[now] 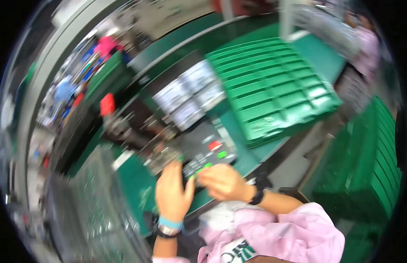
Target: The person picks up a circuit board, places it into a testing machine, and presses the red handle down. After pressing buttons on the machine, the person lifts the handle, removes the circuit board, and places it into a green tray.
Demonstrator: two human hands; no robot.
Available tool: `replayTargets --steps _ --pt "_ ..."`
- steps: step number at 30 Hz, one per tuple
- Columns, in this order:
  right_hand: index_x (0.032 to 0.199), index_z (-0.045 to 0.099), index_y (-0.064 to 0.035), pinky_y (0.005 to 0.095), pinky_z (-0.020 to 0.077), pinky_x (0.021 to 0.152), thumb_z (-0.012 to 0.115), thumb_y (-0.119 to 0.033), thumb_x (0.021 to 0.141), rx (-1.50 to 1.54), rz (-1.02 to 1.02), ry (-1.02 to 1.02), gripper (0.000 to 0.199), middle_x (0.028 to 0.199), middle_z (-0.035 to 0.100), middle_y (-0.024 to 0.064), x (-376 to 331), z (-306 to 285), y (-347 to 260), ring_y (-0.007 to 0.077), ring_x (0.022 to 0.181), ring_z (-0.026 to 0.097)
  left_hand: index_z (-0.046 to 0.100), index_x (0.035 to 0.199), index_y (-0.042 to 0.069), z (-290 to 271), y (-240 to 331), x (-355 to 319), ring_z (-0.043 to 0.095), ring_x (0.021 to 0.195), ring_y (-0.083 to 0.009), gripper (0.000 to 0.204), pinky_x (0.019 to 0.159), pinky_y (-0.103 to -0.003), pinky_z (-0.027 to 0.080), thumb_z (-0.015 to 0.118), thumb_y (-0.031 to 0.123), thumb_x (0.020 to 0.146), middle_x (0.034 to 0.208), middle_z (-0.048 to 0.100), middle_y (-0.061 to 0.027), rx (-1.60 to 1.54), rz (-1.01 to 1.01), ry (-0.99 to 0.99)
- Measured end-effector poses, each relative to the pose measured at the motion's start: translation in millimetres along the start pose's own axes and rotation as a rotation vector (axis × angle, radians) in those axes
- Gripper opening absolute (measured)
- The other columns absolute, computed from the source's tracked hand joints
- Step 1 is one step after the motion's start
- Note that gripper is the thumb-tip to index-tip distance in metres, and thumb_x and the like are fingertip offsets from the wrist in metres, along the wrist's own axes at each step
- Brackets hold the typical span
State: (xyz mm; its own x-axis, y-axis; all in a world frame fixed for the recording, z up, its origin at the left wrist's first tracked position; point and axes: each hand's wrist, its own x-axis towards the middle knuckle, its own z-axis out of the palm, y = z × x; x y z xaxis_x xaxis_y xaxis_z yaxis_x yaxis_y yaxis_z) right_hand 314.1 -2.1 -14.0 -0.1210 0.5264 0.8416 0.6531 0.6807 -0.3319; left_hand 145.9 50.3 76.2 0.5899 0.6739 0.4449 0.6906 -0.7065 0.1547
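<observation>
My left hand (170, 193) reaches forward to the near edge of a small metal fixture (164, 153), its fingers stretched out and its thumb apart. No object shows in it. Beside it, my right hand (225, 182) has its fingers curled and pressed together, just in front of a dark control panel (203, 147); what they may hold is too blurred to make out. The panel carries a red button (215, 145) and a green button (221, 154). A clamp with a red handle (107, 104) stands behind the fixture, to the left.
A green ribbed tray (273, 87) lies right of printed sheets (190, 94) on the green bench (138, 184). Clear plastic trays (94, 206) stand at the left. More green trays (357, 162) are stacked at the right. Another person in pink (365, 48) is at the far right.
</observation>
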Motion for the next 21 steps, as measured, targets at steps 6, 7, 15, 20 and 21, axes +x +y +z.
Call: replayTargets --steps 6,7,15,20,21 --pt "0.111 0.062 0.0048 0.0432 0.047 0.096 0.066 -0.004 0.075 0.036 -0.034 0.015 0.037 0.118 0.061 0.0166 -3.1 11.1 -2.0 0.0308 0.111 0.059 0.053 0.129 -0.003 -61.5 0.5 32.1 0.051 0.126 -0.0352 0.046 0.102 -0.043 0.041 0.064 0.017 0.089 0.135 0.053 -0.0238 -0.069 0.269 0.455" --pt "0.111 0.062 0.0048 0.0432 0.0465 0.097 0.066 -0.005 0.075 0.022 -0.039 0.019 0.037 0.119 0.061 0.0164 -2.4 12.5 -4.1 0.0308 0.112 0.058 0.052 0.13 -0.003 -71.6 -5.6 52.5 0.052 0.125 -0.0345 0.048 0.102 -0.041 0.041 0.065 0.02 0.089 0.137 0.052 -0.0233 0.06 0.139 0.563" --pt "0.116 0.061 0.0021 0.0435 0.0464 0.097 0.062 -0.004 0.079 0.014 -0.028 0.019 0.037 0.125 0.06 0.0134 -8.2 9.9 -3.5 0.0302 0.115 0.058 0.046 0.137 -0.006 -49.7 -54.4 69.0 0.042 0.134 -0.0373 0.061 0.108 -0.043 0.035 0.064 0.032 0.091 0.146 0.041 -0.0237 -0.406 0.392 0.617" --pt "0.116 0.062 -0.0025 0.0437 0.0468 0.095 0.061 -0.004 0.08 0.143 -0.029 -0.059 0.036 0.123 0.061 0.0129 2.9 6.8 -4.4 0.0302 0.114 0.058 0.044 0.137 -0.007 -43.7 -43.6 -2.5 0.046 0.131 -0.0338 0.062 0.111 -0.042 0.03 0.063 0.031 0.092 0.144 0.043 -0.0228 -0.326 0.171 0.456" --pt "0.115 0.062 -0.0032 0.0436 0.047 0.095 0.062 -0.004 0.079 0.149 0.01 -0.122 0.036 0.123 0.061 0.0126 5.2 -0.2 -0.7 0.0303 0.113 0.058 0.046 0.135 -0.007 -46.0 -49.1 -17.1 0.047 0.129 -0.0337 0.059 0.111 -0.042 0.031 0.064 0.027 0.09 0.142 0.045 -0.0223 -0.329 0.129 0.423"
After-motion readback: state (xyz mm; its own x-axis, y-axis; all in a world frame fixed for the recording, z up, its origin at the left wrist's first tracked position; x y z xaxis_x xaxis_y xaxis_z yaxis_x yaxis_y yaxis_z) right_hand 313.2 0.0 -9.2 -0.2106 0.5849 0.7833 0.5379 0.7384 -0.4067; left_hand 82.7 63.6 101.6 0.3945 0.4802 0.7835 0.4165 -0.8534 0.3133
